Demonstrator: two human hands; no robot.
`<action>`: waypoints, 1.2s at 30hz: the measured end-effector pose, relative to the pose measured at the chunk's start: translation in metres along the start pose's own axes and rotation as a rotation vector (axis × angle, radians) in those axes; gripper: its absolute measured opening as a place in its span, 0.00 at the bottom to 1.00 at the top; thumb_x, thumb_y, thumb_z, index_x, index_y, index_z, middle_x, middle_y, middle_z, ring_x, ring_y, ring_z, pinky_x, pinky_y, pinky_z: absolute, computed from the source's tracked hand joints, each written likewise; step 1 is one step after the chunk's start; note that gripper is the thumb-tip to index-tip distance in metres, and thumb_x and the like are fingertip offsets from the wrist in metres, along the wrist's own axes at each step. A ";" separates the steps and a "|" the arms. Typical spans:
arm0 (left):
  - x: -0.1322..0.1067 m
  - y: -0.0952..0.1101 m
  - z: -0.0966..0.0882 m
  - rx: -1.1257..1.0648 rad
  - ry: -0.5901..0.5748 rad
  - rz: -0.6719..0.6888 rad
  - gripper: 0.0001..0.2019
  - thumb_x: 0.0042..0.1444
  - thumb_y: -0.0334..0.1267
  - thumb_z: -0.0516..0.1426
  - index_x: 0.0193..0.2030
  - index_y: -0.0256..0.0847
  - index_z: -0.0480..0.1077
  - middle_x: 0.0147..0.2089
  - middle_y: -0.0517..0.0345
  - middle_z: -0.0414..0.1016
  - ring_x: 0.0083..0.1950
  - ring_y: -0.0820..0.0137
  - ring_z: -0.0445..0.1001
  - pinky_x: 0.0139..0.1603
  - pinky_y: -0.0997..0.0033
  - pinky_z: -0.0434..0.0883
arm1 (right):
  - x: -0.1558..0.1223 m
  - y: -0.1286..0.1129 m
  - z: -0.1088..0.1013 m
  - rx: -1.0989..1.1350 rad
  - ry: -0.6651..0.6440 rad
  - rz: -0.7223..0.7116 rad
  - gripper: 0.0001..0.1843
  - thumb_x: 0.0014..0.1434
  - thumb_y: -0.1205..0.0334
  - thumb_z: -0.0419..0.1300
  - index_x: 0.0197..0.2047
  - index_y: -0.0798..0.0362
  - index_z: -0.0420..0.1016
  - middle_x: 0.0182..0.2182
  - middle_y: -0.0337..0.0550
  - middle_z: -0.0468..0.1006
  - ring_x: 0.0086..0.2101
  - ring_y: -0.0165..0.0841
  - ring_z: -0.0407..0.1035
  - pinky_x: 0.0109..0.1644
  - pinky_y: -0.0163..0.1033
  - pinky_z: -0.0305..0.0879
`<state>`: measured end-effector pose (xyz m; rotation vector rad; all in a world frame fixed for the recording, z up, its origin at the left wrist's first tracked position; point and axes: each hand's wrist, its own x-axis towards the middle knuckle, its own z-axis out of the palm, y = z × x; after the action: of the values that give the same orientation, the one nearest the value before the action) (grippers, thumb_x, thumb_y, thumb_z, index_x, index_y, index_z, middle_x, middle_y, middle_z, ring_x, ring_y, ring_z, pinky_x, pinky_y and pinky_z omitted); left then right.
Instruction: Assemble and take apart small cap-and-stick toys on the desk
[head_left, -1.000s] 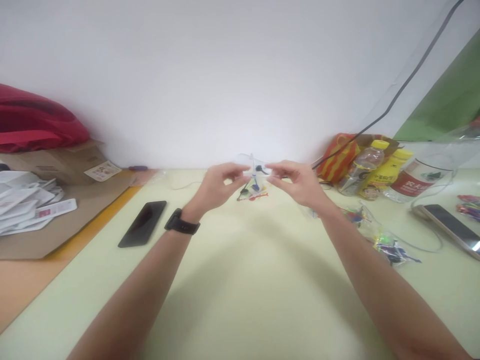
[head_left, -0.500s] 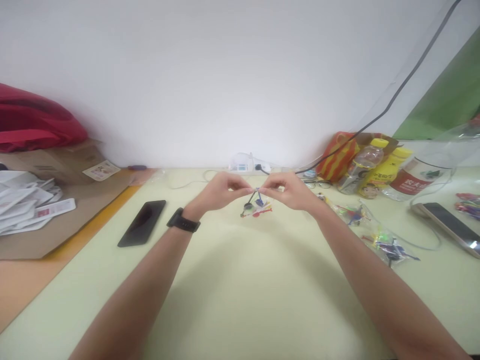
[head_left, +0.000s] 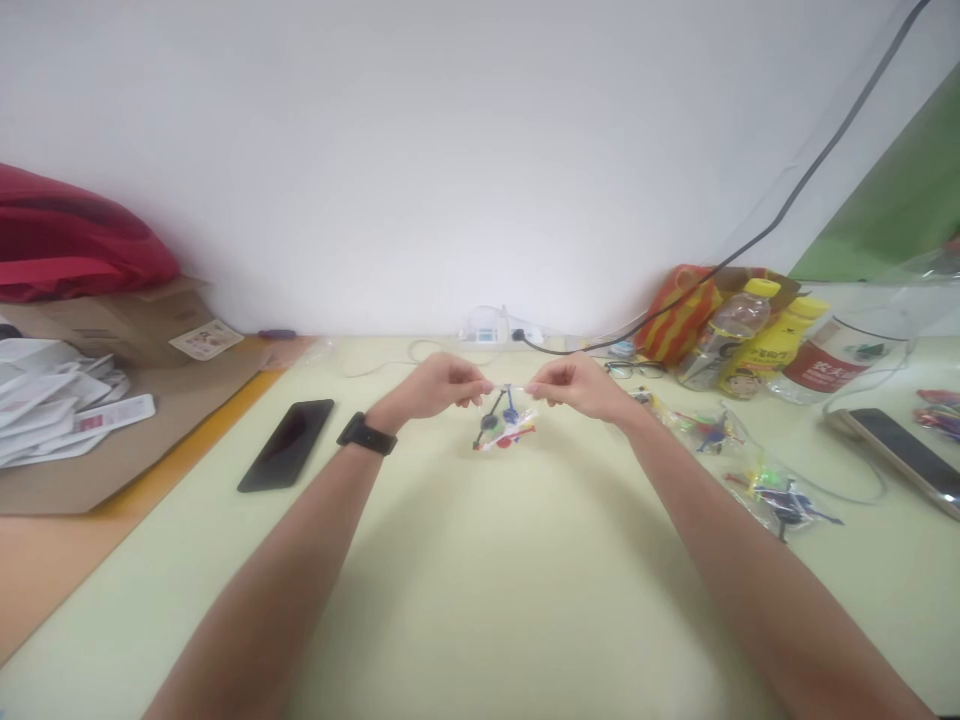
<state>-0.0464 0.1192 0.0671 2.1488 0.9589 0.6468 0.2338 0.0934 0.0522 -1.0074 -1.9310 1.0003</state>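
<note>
Between my two hands hangs a small clear plastic bag [head_left: 507, 425] holding colourful plastic pieces in blue, black, red, green and white. My left hand [head_left: 442, 385], with a black watch on the wrist, pinches the bag's upper left corner. Its upper right corner is pinched by my right hand [head_left: 576, 387]. The top edge is stretched between the fingertips, above the table. Nearby on the right lie similar clear bags of colourful pieces, one farther back [head_left: 712, 428] and one closer [head_left: 784, 495].
A black phone [head_left: 286, 446] lies left of my hands. White packets [head_left: 67, 405] rest on cardboard at far left, near a red bag [head_left: 75, 235]. Bottles [head_left: 765, 350] and a striped bag [head_left: 679, 315] stand at the back right. Another phone [head_left: 904, 455] and a dark cable [head_left: 772, 220] are on the right.
My hands have moved apart, drawing the bag's top edge out between them. The bag hangs slightly lower and shows more of its contents.
</note>
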 end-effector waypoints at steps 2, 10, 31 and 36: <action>0.000 -0.004 -0.001 -0.038 -0.018 -0.013 0.19 0.60 0.55 0.64 0.33 0.40 0.83 0.27 0.52 0.80 0.27 0.69 0.77 0.27 0.73 0.72 | 0.000 0.002 0.001 -0.012 0.007 0.004 0.26 0.52 0.37 0.71 0.32 0.54 0.83 0.25 0.43 0.78 0.25 0.30 0.67 0.28 0.36 0.64; -0.003 -0.030 -0.001 -0.253 -0.073 -0.104 0.18 0.53 0.52 0.70 0.31 0.36 0.80 0.31 0.46 0.83 0.29 0.68 0.80 0.32 0.70 0.77 | 0.000 -0.005 0.015 -0.144 0.064 -0.001 0.29 0.52 0.38 0.72 0.21 0.53 0.69 0.18 0.35 0.67 0.22 0.27 0.56 0.25 0.36 0.51; -0.002 -0.112 0.010 -0.285 0.488 -0.363 0.22 0.51 0.56 0.66 0.42 0.38 0.78 0.36 0.51 0.81 0.32 0.69 0.75 0.33 0.71 0.70 | -0.137 -0.042 0.111 -1.243 -0.077 -0.684 0.14 0.61 0.77 0.59 0.26 0.53 0.71 0.26 0.43 0.69 0.30 0.37 0.64 0.32 0.44 0.55; 0.000 -0.120 0.024 -0.145 0.527 -0.335 0.17 0.54 0.52 0.64 0.41 0.39 0.78 0.35 0.52 0.82 0.38 0.63 0.80 0.40 0.67 0.73 | -0.159 -0.012 0.076 -1.255 0.009 -0.455 0.13 0.55 0.80 0.60 0.27 0.53 0.70 0.28 0.43 0.70 0.32 0.38 0.65 0.37 0.45 0.58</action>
<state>-0.0829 0.1691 -0.0385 1.6606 1.4587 1.0989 0.2334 -0.0729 -0.0085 -1.0456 -2.5862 -0.6056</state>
